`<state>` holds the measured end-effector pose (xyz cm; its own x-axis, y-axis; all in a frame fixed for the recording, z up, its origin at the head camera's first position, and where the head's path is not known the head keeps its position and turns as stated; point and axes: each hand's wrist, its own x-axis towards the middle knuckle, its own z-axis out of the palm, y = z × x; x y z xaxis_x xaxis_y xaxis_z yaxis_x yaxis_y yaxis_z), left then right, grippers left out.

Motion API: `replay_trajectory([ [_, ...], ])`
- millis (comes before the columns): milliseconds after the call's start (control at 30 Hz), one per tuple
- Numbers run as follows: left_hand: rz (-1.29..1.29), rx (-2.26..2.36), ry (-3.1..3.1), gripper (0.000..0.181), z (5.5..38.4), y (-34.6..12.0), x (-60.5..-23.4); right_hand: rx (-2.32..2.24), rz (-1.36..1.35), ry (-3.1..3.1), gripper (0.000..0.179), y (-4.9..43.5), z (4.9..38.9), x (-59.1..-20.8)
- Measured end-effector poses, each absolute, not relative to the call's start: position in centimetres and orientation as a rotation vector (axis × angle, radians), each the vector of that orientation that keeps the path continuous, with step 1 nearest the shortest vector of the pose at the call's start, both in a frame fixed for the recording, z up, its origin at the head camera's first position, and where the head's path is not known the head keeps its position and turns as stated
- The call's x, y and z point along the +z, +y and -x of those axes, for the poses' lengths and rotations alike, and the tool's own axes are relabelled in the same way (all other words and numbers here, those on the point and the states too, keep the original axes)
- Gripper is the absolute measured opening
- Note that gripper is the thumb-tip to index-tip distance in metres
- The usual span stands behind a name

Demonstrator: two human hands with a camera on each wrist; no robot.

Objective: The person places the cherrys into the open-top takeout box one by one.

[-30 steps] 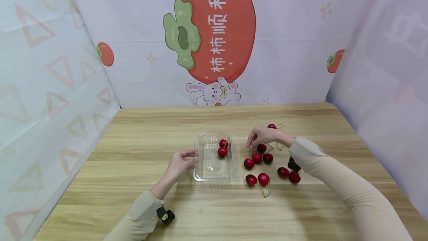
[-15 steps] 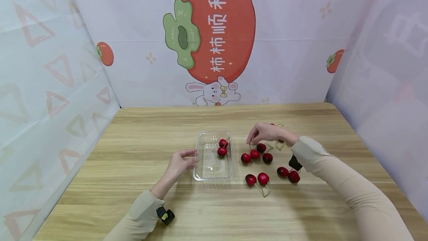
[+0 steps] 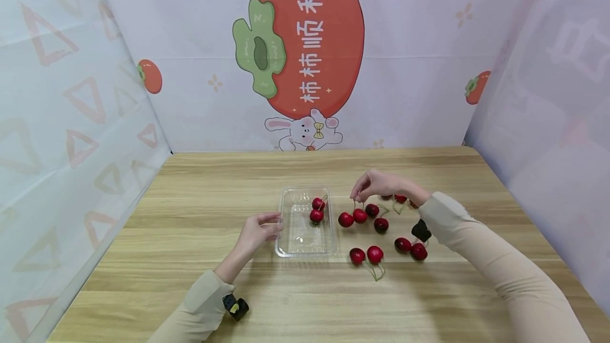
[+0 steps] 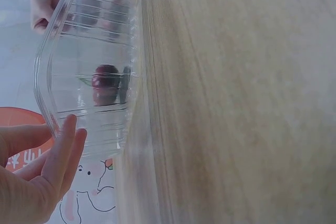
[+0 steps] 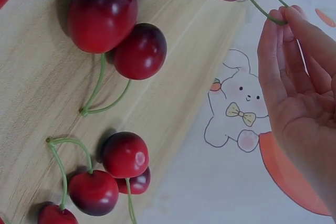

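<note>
Printed fabric walls (image 3: 190,20) stood around a wood-grain table (image 3: 214,189). On it, a clear plastic container (image 3: 305,255) held two cherries (image 3: 316,216), and the left hand (image 3: 254,233) touched its left side with relaxed, extended fingers. To the right, the right hand's (image 3: 376,184) fingers pinched the stems (image 5: 257,6) of a cherry pair (image 3: 359,216), the fruit just below the fingertips. Loose cherries (image 3: 375,254) lay nearby. White characters (image 3: 310,36) on the wall's printed persimmon (image 3: 340,36) read 柿柿顺利, turned sideways.
</note>
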<state>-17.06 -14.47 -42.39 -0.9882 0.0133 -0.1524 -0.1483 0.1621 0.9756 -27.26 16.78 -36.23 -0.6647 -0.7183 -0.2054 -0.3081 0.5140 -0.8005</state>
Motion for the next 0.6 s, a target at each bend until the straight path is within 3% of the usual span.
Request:
replay_trajectory([
  [600,0.131,1.955,2.301,0.038,17.19,-14.5,-42.56,-1.159,0.885,2.211,0.016,16.39,27.5,-35.87],
])
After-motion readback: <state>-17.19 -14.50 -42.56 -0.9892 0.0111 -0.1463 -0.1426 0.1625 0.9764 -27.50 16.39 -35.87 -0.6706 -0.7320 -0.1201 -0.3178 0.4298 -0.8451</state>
